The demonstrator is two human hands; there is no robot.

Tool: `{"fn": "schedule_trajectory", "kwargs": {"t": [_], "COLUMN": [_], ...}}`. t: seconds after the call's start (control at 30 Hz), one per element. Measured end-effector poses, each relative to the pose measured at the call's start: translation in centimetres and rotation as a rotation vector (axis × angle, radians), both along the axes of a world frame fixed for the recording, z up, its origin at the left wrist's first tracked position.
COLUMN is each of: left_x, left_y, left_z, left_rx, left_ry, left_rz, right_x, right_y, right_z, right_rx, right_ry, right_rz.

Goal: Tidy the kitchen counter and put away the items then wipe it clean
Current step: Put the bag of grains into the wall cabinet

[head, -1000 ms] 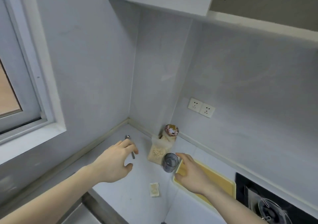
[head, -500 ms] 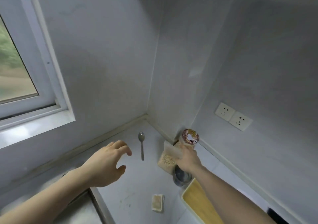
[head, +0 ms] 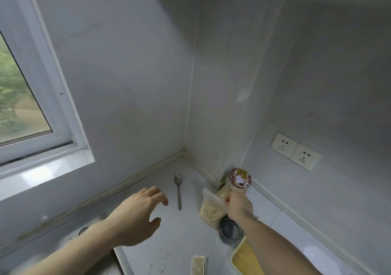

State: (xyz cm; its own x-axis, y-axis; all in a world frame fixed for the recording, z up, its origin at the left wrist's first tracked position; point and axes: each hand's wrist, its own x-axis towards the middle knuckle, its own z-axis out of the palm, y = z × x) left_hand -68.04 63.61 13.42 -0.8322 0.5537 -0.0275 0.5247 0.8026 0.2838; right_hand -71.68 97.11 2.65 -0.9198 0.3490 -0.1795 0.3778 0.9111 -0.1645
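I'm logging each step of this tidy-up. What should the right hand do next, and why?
Probably lift the jar out of the corner: the right hand already grips it, and it stands against the bag of oats, so lifting straight up should avoid dragging the bag.

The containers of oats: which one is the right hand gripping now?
The tall jar with the cartoon-dog lid, standing in the corner. The right hand curls round its body. The clear bag of oats beside it and the small packet near the bottom edge lie untouched.

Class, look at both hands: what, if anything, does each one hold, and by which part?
The right hand grips the jar round its body, below the lid. The left hand holds nothing.
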Motion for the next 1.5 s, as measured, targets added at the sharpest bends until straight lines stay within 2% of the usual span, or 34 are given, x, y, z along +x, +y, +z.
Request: {"fn": "schedule_trajectory", "kwargs": {"t": [0.23, 0.4, 0.5, 0.63, 0.87, 1.03, 1.23, 1.33, 1.5], "left_x": [0.5, 0.7, 0.1, -0.7, 1.0, 3.6, 4.9, 5.4, 5.7], "left_y": [-0.3, -0.9, -1.0, -0.7, 0.2, 1.0, 2.0, 2.5, 3.8], "left_z": [1.3, 3.9, 6.6, 11.7, 22.5, 29.2, 36.2, 40.2, 46.3], "left_rx": [0.012, 0.021, 0.109, 0.250, 0.341, 0.393, 0.435, 0.500, 0.523], "left_ry": [0.012, 0.087, 0.190, 0.325, 0.475, 0.559, 0.683, 0.716, 0.764], "left_rz": [-0.049, -0.084, -0.094, -0.112, -0.231, -0.242, -0.250, -0.253, -0.265], "right_x": [0.1, 1.6, 3.2, 6.1, 13.1, 16.9, 18.5, 19.1, 19.1], "right_y": [-4.0, -6.6, -7.6, -8.9, -10.4, -10.5, -10.1, -9.6, -8.2], "right_z": [3.9, 10.6, 15.2, 22.2, 33.9, 40.0, 46.2, 50.1, 55.8], "right_rx": [-0.199, -0.209, -0.193, -0.189, -0.130, -0.050, 0.029, 0.083, -0.014], "right_ry": [0.239, 0.398, 0.493, 0.600, 0.864, 0.961, 1.097, 1.223, 1.377], "right_rz": [0.069, 0.135, 0.196, 0.281, 0.356, 0.348, 0.350, 0.336, 0.264]}}
